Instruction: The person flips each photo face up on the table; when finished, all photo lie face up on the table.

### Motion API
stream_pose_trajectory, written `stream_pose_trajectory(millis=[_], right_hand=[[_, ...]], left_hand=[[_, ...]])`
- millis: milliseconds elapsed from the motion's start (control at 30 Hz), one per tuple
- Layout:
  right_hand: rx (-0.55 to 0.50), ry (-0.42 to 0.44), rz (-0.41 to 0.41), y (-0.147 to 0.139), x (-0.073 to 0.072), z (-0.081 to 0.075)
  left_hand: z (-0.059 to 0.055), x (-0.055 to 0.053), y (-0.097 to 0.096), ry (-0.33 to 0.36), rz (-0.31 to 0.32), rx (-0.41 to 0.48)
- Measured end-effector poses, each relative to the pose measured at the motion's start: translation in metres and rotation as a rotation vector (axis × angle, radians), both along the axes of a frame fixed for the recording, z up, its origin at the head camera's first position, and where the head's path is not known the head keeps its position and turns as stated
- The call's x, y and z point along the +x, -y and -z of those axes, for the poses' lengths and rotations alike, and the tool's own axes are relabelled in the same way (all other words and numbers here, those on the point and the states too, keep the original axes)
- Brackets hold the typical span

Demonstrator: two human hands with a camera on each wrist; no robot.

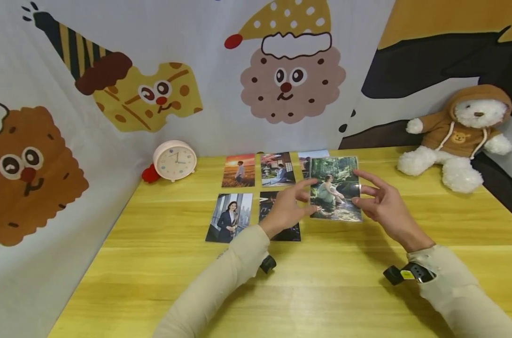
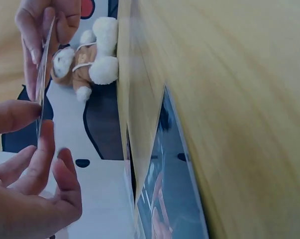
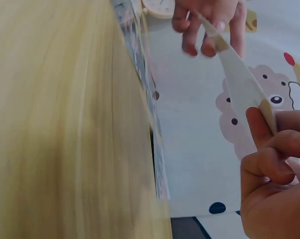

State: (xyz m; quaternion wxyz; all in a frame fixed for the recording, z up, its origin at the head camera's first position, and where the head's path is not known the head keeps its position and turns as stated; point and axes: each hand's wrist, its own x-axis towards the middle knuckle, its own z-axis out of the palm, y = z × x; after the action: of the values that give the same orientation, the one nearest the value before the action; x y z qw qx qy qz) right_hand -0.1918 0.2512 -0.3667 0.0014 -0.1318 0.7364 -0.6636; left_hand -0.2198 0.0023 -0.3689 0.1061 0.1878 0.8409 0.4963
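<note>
Both hands hold a photo print (image 1: 336,188) above the table, its picture showing a person in a pale dress sitting by a forest stream. My left hand (image 1: 287,204) pinches its left edge between thumb and fingers. At the right edge, my right hand (image 1: 383,204) grips it the same way. In the left wrist view the print (image 2: 42,79) appears almost edge-on; the right wrist view shows its pale back (image 3: 242,79). Beneath and left of it lie a sunset-field photo (image 1: 238,170), a garden photo (image 1: 278,169), a suited-portrait photo (image 1: 229,217) and a dark photo (image 1: 291,234), partly covered by my left hand.
Another photo (image 1: 313,154) lies behind the held print, mostly hidden. A round pink clock (image 1: 175,160) stands at the back left beside a red object (image 1: 150,174). At the back right sits a white teddy bear (image 1: 461,136) in a brown hoodie. A cartoon-printed cloth (image 1: 218,136) hangs behind the wooden table (image 1: 323,291).
</note>
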Motion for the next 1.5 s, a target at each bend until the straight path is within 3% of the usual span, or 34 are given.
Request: stream_pose_trajectory(millis=[200,333,467,733,1033,1233,1500], right_hand=[[0.349,0.066,0.055,-0.01,-0.003,-0.004],[0.577,0.113,0.011,-0.017,-0.005,-0.002],[0.719,0.126,-0.056,-0.019,-0.01,0.005],[0.888,0.105,-0.11,-0.007,-0.023,0.011],[0.984,0.131,-0.157,-0.002,-0.031,0.012],[1.052,0.095,-0.166,0.001,-0.035,0.011],[1.106,0.098,-0.179,0.002,-0.038,0.011]], left_hand=[[0.0,-0.002,-0.006,0.049,0.069,-0.051],[0.004,-0.001,-0.013,0.111,0.151,-0.168],[0.003,-0.001,-0.02,0.129,0.211,-0.306],[0.002,-0.005,-0.027,0.059,0.217,-0.588],[0.003,-0.009,-0.035,-0.047,0.283,-0.756],[0.003,-0.007,-0.038,-0.104,0.244,-0.834],[0.002,-0.006,-0.037,-0.119,0.225,-0.822]])
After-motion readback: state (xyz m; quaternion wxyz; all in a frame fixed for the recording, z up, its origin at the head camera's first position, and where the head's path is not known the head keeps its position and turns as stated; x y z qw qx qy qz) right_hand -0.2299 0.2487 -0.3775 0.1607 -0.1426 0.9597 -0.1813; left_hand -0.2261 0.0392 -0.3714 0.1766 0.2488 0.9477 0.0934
